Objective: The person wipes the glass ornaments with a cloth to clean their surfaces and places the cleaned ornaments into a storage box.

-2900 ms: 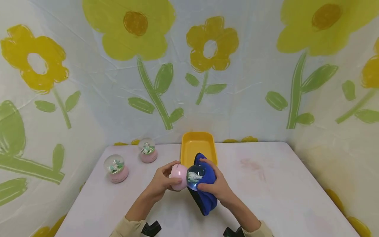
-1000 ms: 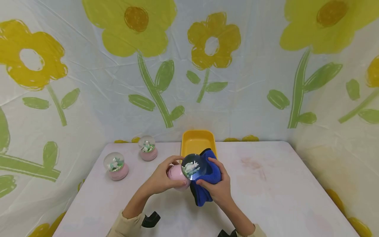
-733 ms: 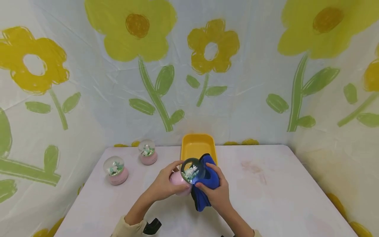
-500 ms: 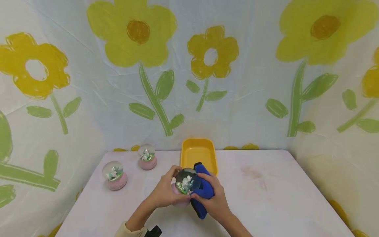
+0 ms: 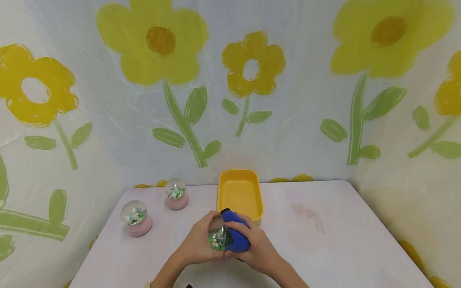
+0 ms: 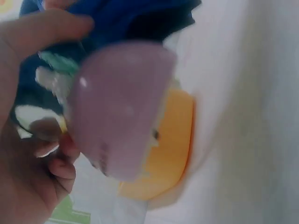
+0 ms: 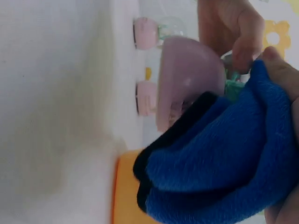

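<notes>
Between my two hands is a snow globe (image 5: pixel 217 239) with a clear dome, pink and green flowers inside and a pink base. My left hand (image 5: pixel 197 242) grips it from the left. In the left wrist view the pink base (image 6: pixel 122 105) is plain, held above the table. My right hand (image 5: pixel 258 247) holds a folded blue cloth (image 5: pixel 235 233) with black edging against the globe's right side, covering part of the dome. The cloth's folds (image 7: pixel 219 149) hang beside the base in the right wrist view.
Two similar snow globes stand upright at the table's left, one nearer (image 5: pixel 138 219) and one farther back (image 5: pixel 177 195). Behind my hands lies a yellow tray (image 5: pixel 240 195). A flower-printed curtain (image 5: pixel 281 148) encloses the white table (image 5: pixel 309 240) at the back and sides.
The globe has turned from lying sideways, base to the left, to dome upward. My right hand has brought the cloth farther over the dome, and both hands are closer together and lower in view.
</notes>
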A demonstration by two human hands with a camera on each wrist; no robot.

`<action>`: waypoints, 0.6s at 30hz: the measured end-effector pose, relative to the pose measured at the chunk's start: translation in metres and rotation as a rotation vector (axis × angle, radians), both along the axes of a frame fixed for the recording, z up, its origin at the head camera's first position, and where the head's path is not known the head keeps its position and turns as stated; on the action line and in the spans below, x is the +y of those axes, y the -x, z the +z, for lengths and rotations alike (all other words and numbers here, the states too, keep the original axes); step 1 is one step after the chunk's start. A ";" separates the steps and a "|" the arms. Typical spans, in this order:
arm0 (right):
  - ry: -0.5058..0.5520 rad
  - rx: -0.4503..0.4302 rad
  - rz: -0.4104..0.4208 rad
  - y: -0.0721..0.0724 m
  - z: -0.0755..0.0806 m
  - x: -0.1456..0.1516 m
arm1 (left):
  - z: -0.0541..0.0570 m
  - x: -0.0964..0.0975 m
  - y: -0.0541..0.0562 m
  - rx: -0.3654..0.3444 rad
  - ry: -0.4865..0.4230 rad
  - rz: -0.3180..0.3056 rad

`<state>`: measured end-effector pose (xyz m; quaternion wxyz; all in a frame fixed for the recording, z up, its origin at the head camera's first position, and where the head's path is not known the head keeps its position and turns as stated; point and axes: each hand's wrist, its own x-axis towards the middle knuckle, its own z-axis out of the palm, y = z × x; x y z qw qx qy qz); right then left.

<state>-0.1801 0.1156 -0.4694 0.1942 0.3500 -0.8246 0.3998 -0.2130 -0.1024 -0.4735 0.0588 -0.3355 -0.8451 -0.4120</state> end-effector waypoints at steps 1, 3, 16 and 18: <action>-0.023 0.008 -0.009 0.001 0.001 -0.001 | 0.001 0.000 0.000 0.020 0.023 0.020; -0.069 0.010 -0.026 0.003 0.003 -0.003 | 0.002 0.000 -0.001 0.064 0.078 0.064; 0.236 -0.163 -0.218 0.006 0.019 0.016 | -0.002 -0.018 0.003 -0.119 -0.183 0.108; 0.325 -0.190 -0.233 0.005 0.015 0.020 | -0.005 -0.020 0.004 -0.164 -0.255 0.123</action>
